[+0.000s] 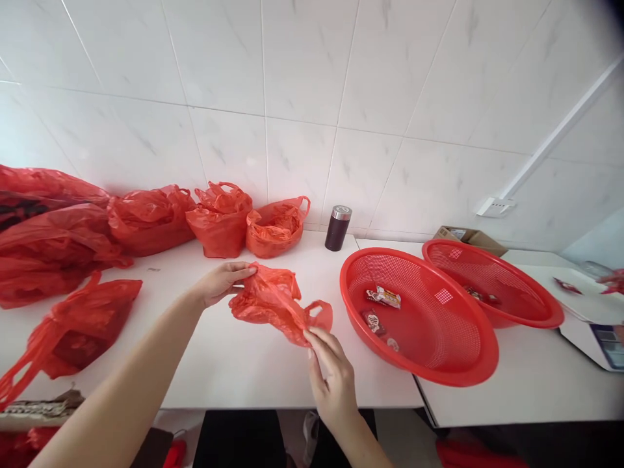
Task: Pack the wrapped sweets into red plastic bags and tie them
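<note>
A crumpled red plastic bag (273,296) is stretched between my two hands above the white table (234,370). My left hand (227,283) pinches its upper left edge. Thumb and fingers of my right hand (331,370) grip the lower right end, close to a loop handle. The bag looks thin and limp, and I cannot make out anything inside. Just right of my hands stands a red plastic basket (463,364) with perforated walls. Several small wrapped snacks (389,297) lie on its bottom.
Several filled red bags (221,221) line the wall and the left side. A dark tumbler (338,229) stands behind the basket. Farther right are a second red basket (546,315), a cardboard box (470,239) and a white scale (580,331), with another person's hand (614,281) at the edge.
</note>
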Motion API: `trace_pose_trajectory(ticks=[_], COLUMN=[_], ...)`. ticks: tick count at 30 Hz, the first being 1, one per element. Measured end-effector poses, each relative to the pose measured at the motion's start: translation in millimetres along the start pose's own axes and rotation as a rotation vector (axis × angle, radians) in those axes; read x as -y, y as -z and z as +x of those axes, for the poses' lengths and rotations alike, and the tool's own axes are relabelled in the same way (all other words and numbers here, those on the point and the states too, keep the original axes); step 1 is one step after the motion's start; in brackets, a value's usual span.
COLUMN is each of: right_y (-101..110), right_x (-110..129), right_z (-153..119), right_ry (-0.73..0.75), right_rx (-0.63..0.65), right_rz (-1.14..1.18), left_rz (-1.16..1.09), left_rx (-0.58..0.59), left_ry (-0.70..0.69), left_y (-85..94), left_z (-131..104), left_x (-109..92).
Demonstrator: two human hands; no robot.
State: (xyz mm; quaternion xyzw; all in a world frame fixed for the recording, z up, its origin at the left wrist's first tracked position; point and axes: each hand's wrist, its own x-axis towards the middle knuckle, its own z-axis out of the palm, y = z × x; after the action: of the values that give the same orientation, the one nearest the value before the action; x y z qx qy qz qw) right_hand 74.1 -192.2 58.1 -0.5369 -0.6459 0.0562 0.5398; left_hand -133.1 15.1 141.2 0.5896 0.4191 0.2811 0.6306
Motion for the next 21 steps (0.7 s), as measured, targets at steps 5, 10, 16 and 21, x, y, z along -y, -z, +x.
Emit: trace_pose_trajectory(ticks=[5,10,16,21], right_y=[24,25,-11,-17], right_x=[3,19,26,33], right_z=[-15,26,52,36], right_ry=[0.000,0.076,0.070,0.025], right_rx=[0.029,0.032,0.419,0.576], right_rz=[0.009,0.048,-0.130,-0.278], left_rz=[-0.088,0.040,-0.089,-0.157], left_rx=[-0.324,-0.296,-0.371,-0.540], left_ry=[-0.150,-0.182,-0.173,-0.253], left_y=[-7.7,-41.4,-73.8,-75.4], left_z=[-37,-77,-93,-84], left_x=[32,46,57,67])
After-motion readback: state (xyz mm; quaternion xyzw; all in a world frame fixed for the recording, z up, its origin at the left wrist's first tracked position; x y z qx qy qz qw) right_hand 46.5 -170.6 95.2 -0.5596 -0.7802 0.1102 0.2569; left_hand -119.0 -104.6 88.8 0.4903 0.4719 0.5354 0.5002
